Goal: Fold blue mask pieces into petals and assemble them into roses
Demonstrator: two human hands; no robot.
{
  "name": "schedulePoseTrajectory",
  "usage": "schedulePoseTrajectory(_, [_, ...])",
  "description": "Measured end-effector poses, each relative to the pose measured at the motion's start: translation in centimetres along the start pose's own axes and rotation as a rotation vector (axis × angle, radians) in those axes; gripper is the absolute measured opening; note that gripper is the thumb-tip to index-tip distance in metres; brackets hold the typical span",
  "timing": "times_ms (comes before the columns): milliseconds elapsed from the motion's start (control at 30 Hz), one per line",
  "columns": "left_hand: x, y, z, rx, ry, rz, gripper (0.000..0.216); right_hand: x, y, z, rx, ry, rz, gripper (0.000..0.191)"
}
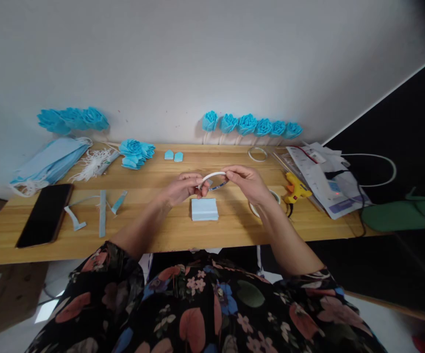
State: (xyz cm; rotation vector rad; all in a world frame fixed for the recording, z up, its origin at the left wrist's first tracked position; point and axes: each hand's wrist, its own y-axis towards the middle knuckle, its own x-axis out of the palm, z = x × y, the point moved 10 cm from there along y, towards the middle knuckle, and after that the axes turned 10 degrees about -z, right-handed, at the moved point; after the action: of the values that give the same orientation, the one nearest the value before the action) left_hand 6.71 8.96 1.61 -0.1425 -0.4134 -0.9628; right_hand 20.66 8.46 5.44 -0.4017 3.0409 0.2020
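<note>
A narrow white roll of tape (214,175) with blue print on its inner side is held up between both hands, tilted. My left hand (186,187) pinches its left side. My right hand (245,181) grips its right side between thumb and fingers. Just below lies a folded light blue mask-fabric stack (205,210), flat on the wooden table (168,228). Another tape roll (253,210) is partly hidden under my right forearm. Two small blue cut pieces (173,156) rest farther back.
Blue fabric flowers (247,124) lean on the wall, others (135,153) lie at left. Left: masks (52,162), white cords (91,164), phone (45,215), cut strips (102,213). Right: yellow glue gun (296,189), thin ring (257,154), plastic bags (330,181), black cable, green item (399,214).
</note>
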Motion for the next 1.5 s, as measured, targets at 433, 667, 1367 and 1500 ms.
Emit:
schedulePoseTrajectory(433, [-0.3,-0.2,1.9,0.147,-0.074,0.038,0.028,0.7,0.3,1.6,-0.02,0.167,0.005,0.034])
schedulePoseTrajectory(667, [-0.5,0.0,1.6,0.11,-0.035,0.066,0.036,1.2,0.3,3.3,0.006,0.177,-0.008,0.043])
schedulePoseTrajectory(1367, [-3.1,0.0,0.5,0.086,0.076,0.221,0.023,-5.5,-6.8,-1.6,-0.085,-1.008,0.072,0.033])
schedulePoseTrajectory(1500, [-3.3,0.1,0.4,0.107,0.047,0.244,0.029,-7.3,-9.5,1.4,0.078,-1.228,0.028,0.037])
